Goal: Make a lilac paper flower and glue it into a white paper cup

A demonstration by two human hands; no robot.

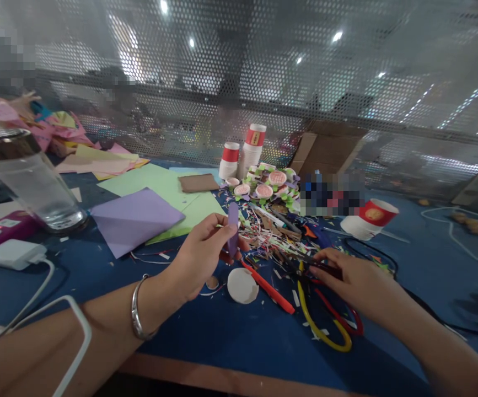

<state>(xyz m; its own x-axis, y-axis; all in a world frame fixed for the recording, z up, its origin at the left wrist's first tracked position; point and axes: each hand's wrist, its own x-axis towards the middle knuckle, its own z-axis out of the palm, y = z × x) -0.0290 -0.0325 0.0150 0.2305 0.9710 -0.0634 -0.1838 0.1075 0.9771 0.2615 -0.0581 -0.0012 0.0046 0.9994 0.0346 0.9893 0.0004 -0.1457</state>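
Observation:
My left hand (199,248) pinches a narrow purple paper strip (233,223) upright between thumb and fingers. On the right, my right hand (352,278) is closed around a slim dark tool (325,268), its tip pointing left over the scraps; its exact kind is unclear. Scissors with yellow and red handles (304,306) lie just below that hand. Between both hands rest a white round disc (242,286) with an uneven edge and an orange-red stick-like tool (269,289). A purple paper sheet (137,218) lies left of my left hand, over green sheets (133,177).
Paper scraps (263,234) cover the middle. Behind them are a pile of small paper-cup pieces (264,191) and stacked cups (250,154). A red-and-white cup (373,218) tilts at right. A glass jar (42,187) and white charger (13,253) stand left, beside a cable.

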